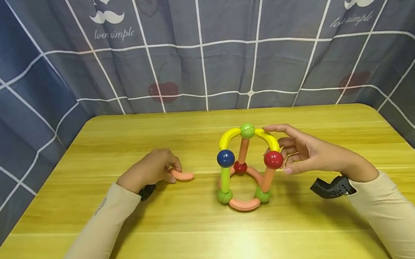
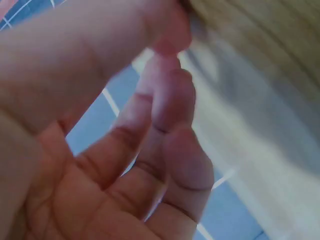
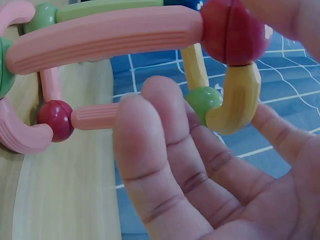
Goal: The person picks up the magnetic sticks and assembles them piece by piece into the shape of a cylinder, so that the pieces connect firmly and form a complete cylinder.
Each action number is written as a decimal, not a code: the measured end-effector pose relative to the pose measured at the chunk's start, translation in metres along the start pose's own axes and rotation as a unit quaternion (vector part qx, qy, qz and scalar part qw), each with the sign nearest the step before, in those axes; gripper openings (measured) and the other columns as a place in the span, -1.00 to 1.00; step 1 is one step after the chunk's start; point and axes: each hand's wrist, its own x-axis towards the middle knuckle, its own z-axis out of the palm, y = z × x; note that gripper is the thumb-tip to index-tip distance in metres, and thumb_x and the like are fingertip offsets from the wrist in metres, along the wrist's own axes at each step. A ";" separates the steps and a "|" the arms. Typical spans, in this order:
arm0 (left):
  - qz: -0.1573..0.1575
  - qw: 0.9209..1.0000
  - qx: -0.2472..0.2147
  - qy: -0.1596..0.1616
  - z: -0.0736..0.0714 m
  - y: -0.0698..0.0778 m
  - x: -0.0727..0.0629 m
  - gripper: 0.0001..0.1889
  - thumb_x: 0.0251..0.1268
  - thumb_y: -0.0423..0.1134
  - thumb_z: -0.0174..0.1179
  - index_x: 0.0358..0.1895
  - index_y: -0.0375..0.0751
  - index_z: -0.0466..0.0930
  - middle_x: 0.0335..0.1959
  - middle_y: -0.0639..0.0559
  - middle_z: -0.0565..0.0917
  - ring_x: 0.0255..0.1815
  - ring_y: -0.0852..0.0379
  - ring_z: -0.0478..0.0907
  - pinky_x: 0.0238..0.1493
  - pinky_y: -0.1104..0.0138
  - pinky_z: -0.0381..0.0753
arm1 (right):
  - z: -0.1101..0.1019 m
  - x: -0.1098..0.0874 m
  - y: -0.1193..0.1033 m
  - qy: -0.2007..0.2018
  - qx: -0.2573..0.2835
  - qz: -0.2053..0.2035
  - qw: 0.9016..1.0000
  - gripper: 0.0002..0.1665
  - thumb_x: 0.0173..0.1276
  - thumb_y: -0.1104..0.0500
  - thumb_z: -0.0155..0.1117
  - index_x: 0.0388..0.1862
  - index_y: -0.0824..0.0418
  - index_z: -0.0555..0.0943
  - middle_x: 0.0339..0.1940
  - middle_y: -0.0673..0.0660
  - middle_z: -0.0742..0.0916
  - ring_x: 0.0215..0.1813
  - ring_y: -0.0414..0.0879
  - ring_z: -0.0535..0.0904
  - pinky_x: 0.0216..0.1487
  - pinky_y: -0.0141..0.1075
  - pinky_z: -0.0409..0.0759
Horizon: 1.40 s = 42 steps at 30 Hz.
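A toy frame of sticks and balls (image 1: 225, 179) stands upright on the table. Its lower ring has salmon curved sticks, and three straight sticks rise from it. On top, two yellow curved sticks (image 1: 229, 136) join a blue ball (image 1: 226, 158), a green ball (image 1: 247, 130) and a red ball (image 1: 273, 160); the front side between blue and red has no stick. My right hand (image 1: 306, 152) holds the frame at its upper right, thumb by the red ball, index finger at the yellow curve. To the left, my left hand (image 1: 154, 169) pinches one end of a loose salmon curved stick (image 1: 184, 177) low over the table.
The wooden table (image 1: 195, 250) has a dark checked curtain (image 1: 181, 69) behind it and at both sides. A black strap mount (image 1: 332, 187) is on the right wrist, and another shows partly under the left wrist.
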 end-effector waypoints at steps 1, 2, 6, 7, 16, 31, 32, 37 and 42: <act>0.005 1.000 -0.006 0.003 -0.003 0.002 -0.003 -0.82 0.17 -0.45 0.60 -0.21 -0.21 0.81 -0.19 0.02 0.75 -0.17 0.02 0.61 -0.04 0.10 0.69 | 0.000 0.000 0.000 -0.003 0.004 0.001 1.000 0.04 0.49 0.49 0.34 0.78 0.14 0.06 0.34 0.14 0.67 0.21 0.00 0.73 0.14 -0.16 0.78; 0.011 1.000 -0.015 0.008 -0.007 0.006 -0.007 -0.82 0.19 -0.43 0.60 -0.20 -0.20 0.80 -0.17 0.03 0.75 -0.14 0.01 0.62 -0.02 0.06 0.68 | 0.000 -0.001 -0.001 -0.005 0.009 0.003 1.000 -0.02 0.51 0.48 0.32 0.76 0.10 0.11 0.34 0.16 0.66 0.22 0.00 0.73 0.14 -0.14 0.78; 0.060 0.996 -0.051 0.049 -0.031 0.030 -0.024 -0.81 0.26 -0.35 0.57 -0.11 -0.15 0.80 -0.14 0.09 0.78 -0.07 0.03 0.67 0.05 -0.01 0.67 | 0.000 0.000 -0.002 -0.013 0.012 -0.007 1.000 -0.19 0.56 0.47 0.26 0.67 0.07 0.27 0.34 0.14 0.67 0.23 -0.01 0.73 0.18 -0.16 0.76; 0.075 0.994 -0.057 0.063 -0.037 0.038 -0.026 -0.81 0.26 -0.33 0.57 -0.10 -0.14 0.81 -0.14 0.12 0.78 -0.07 0.06 0.67 0.05 0.01 0.67 | 0.000 0.001 -0.002 -0.016 0.013 -0.011 1.000 -0.22 0.57 0.47 0.25 0.65 0.07 0.30 0.34 0.13 0.68 0.23 -0.01 0.73 0.19 -0.17 0.75; 0.257 0.948 -0.032 0.187 -0.036 0.113 -0.021 -0.74 0.29 -0.29 0.58 0.02 -0.15 0.82 -0.09 0.13 0.79 -0.01 0.14 0.67 0.08 0.15 0.66 | 0.002 0.006 0.005 -0.016 0.031 -0.037 0.999 -0.31 0.56 0.51 0.24 0.56 0.09 0.45 0.31 0.09 0.71 0.19 -0.06 0.75 0.21 -0.22 0.73; 0.270 0.947 0.074 0.157 -0.008 0.140 0.023 -0.77 0.35 -0.21 0.54 0.02 -0.07 0.80 -0.02 0.12 0.78 0.19 -0.01 0.59 0.31 0.09 0.48 | 0.006 0.011 0.006 -0.014 0.069 -0.050 0.996 -0.49 0.54 0.51 0.25 0.33 0.11 0.63 0.20 0.06 0.73 0.10 -0.11 0.71 0.11 -0.29 0.75; 0.267 0.947 0.080 0.158 -0.007 0.141 0.023 -0.77 0.35 -0.20 0.55 0.02 -0.06 0.80 -0.03 0.13 0.78 0.18 -0.01 0.59 0.30 0.09 0.48 | 0.006 0.011 0.006 -0.016 0.070 -0.052 0.996 -0.49 0.53 0.52 0.25 0.33 0.11 0.63 0.20 0.06 0.72 0.10 -0.11 0.71 0.10 -0.29 0.75; 0.256 0.947 0.107 0.164 -0.001 0.142 0.025 -0.75 0.31 -0.17 0.58 0.00 -0.04 0.81 -0.09 0.16 0.78 0.12 0.03 0.62 0.25 0.11 0.50 | 0.006 0.010 0.005 -0.018 0.074 -0.055 0.996 -0.49 0.53 0.52 0.24 0.32 0.12 0.64 0.19 0.05 0.73 0.09 -0.13 0.70 0.09 -0.31 0.75; 0.254 0.943 0.136 0.167 0.005 0.142 0.026 -0.76 0.30 -0.15 0.60 -0.03 -0.02 0.82 -0.20 0.21 0.75 0.04 0.06 0.64 0.21 0.14 0.53 | 0.005 0.008 0.006 -0.014 0.073 -0.059 0.995 -0.48 0.51 0.54 0.25 0.30 0.12 0.64 0.18 0.05 0.73 0.08 -0.13 0.71 0.10 -0.31 0.75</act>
